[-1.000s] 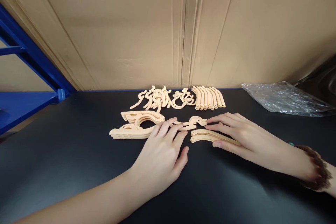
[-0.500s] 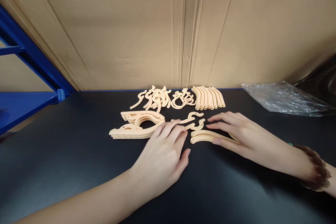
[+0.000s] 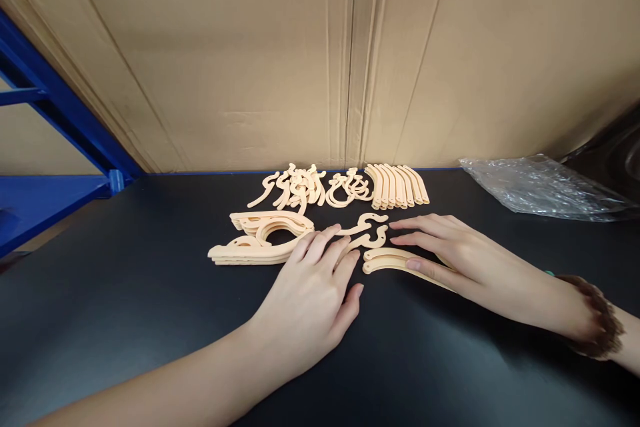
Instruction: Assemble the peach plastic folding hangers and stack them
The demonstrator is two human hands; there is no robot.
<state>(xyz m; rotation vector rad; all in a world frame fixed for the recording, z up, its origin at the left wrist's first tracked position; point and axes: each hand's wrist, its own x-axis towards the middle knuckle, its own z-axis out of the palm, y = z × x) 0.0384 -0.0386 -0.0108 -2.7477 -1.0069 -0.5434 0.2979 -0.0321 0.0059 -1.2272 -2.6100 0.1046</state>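
My left hand (image 3: 315, 293) rests palm down with its fingers stretched over the ends of two beige curved pieces with hooked tips. The farther hooked piece (image 3: 364, 223) and the nearer hooked piece (image 3: 377, 238) lie side by side, tips pointing right. Open and spread, my right hand (image 3: 467, 257) reaches in from the right, its fingertips close to those tips. Under its thumb lies a pair of beige curved arms (image 3: 385, 259), like folding-hanger arms, partly hidden by the hand. Left of my left hand sits a stack of folded beige hangers (image 3: 250, 252).
At the back of the black table (image 3: 125, 293) lie a heap of hooked pieces (image 3: 300, 187), several ring-like pieces (image 3: 343, 190) and a row of curved arms (image 3: 397, 187). A clear plastic bag (image 3: 540, 190) is at the right. Cardboard (image 3: 240, 60) stands behind; a blue metal frame (image 3: 65, 113) is at the left.
The nearer hooked piece has shifted slightly left. My left fingers have moved a little apart, and my right hand has edged left toward the hooked tips.
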